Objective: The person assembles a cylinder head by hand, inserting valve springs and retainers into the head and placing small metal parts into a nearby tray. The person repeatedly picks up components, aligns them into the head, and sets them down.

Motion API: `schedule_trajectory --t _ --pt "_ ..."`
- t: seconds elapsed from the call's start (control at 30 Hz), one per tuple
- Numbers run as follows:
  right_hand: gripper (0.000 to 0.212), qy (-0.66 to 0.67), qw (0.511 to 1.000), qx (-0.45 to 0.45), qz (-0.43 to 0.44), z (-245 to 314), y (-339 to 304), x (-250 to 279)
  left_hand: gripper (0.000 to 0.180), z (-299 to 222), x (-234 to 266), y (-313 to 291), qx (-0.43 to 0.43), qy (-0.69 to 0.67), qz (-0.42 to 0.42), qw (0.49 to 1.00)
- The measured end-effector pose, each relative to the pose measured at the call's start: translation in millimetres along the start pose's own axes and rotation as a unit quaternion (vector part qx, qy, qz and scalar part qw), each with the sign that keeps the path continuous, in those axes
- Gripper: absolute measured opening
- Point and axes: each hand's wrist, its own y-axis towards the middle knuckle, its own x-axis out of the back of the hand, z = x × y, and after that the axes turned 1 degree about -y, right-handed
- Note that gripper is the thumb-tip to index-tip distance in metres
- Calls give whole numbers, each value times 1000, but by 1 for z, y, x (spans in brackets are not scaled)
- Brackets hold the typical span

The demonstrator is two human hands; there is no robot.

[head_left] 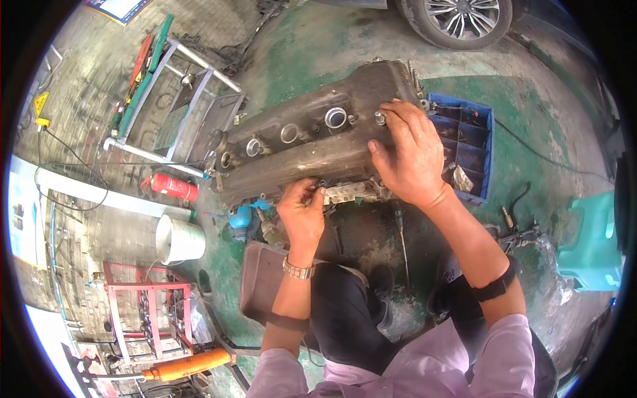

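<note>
A dirty brown engine valve cover (302, 147) with several round holes along its top lies across the middle, on an engine. At its near edge my left hand (302, 213) is closed, thumb and fingertips together; whatever lies between them is too small to make out. My right hand (415, 156) rests on the cover's right end with thumb and fingers apart. Its fingertips are beside a small upright metal bolt (379, 118). Just below the cover's near edge, between my hands, a pale ribbed metal part (352, 193) shows.
A blue compartment tray (490, 149) stands right of the engine. On the floor near my feet lies a screwdriver (402, 239). A teal stool (587, 242) is at far right. To the left are a white bucket (180, 239), a fire extinguisher (174, 187) and a metal frame (156, 159).
</note>
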Motion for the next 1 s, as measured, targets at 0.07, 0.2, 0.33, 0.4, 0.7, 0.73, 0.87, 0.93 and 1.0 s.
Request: schedule_trajectory --t 0.07,0.2,0.33,0.4,0.7,0.73,0.87,0.93,1.0 --pt "48 2 1000 -4 -2 1 0 1 23 -1 -1 0 14 -19 1 1000" --pt "48 4 1000 -5 6 0 0 2 21 -5 0 -1 -9 0 6 1000" --pt "47 5 1000 -6 7 0 0 2 19 -9 -1 -2 -12 14 6 1000" --pt "48 6 1000 -6 7 -1 -1 1 18 -9 0 -2 -6 20 5 1000" --pt "50 -9 1000 8 -10 -3 -2 -2 17 -1 -1 0 14 3 10 1000" --pt "49 -8 1000 8 -11 -4 -3 -2 17 -2 -1 0 11 11 11 1000" --pt "49 -15 1000 5 -3 -3 -2 -1 19 -7 -2 -1 -5 36 0 999" --pt "49 -13 1000 2 1 -2 -2 0 17 -9 -3 -1 8 14 -2 1000" --pt "49 -11 1000 0 4 -1 -1 0 16 -11 -4 -1 17 8 -8 1000"
